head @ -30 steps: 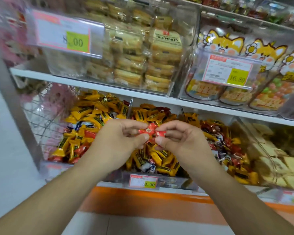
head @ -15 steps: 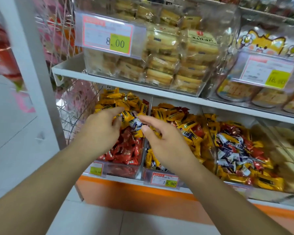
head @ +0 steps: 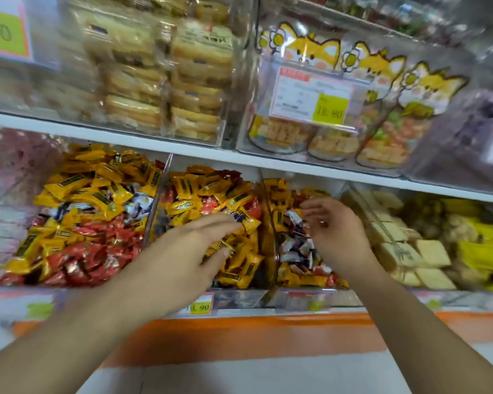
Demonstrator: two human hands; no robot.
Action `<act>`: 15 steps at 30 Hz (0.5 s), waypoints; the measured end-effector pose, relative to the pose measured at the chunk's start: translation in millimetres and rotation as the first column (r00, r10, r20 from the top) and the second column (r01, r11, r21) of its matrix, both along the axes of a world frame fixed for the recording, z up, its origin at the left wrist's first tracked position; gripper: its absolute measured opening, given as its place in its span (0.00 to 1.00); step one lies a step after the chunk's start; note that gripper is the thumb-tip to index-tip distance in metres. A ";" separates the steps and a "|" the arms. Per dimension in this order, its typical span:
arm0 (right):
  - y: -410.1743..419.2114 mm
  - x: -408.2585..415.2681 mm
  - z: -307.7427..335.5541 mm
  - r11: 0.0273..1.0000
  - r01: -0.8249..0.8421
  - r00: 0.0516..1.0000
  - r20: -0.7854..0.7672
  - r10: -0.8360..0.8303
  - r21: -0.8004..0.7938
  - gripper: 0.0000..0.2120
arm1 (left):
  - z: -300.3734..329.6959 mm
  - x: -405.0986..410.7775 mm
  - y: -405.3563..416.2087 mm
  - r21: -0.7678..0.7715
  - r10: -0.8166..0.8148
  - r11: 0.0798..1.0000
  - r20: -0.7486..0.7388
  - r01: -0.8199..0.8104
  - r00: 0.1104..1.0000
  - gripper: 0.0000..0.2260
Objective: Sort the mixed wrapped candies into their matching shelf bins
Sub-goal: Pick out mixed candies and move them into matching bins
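Hands: two are seen, both reaching over the lower shelf point(head: 239, 160).
Left hand point(head: 182, 251): fingers are stretched flat above the middle bin point(head: 239, 298); nothing is held.
Right hand point(head: 333, 234): fingers are loosely curled over the third bin point(head: 305, 301); whether a candy is pinched cannot be told.
Candy bins: three are counted, side by side, the left bin point(head: 20, 300) included.
Wrapped candies point(head: 83, 194): yellow, red and blue-white ones lie mixed in all three bins.
Price tags: one point(head: 201, 307) is readable below, one point(head: 310, 95) above.

left hand point(head: 182, 251) over middle bin point(head: 239, 298) | right hand point(head: 336, 237) over bin to its right point(head: 305, 301)
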State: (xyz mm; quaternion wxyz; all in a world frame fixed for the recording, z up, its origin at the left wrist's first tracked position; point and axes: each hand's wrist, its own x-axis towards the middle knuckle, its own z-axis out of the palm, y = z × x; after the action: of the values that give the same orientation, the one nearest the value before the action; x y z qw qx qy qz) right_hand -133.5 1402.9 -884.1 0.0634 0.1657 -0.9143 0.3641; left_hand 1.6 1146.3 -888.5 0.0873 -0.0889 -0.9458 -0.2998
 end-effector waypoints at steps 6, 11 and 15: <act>39.3 -19.9 -9.6 0.965 -0.042 0.997 0.067 0.026 0.260 0.14 | -7.8 -12.3 36.3 0.015 -0.082 0.997 0.088 0.081 0.993 0.24; 36.2 -25.1 -9.8 0.962 -0.061 0.994 0.099 0.035 0.265 0.16 | -9.8 -15.4 44.5 0.014 -0.079 0.997 0.127 0.078 0.989 0.23; 36.3 -27.5 -14.9 0.972 -0.043 0.998 0.058 0.030 0.231 0.09 | -11.9 -15.3 44.2 0.004 -0.076 0.997 0.110 0.076 0.991 0.23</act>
State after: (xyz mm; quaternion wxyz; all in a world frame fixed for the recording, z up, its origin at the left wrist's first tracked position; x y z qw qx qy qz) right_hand -161.0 1439.2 -899.0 0.0119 0.1786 -0.9488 0.2603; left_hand -13.6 1190.6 -900.4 0.0238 -0.1082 -0.9452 -0.3072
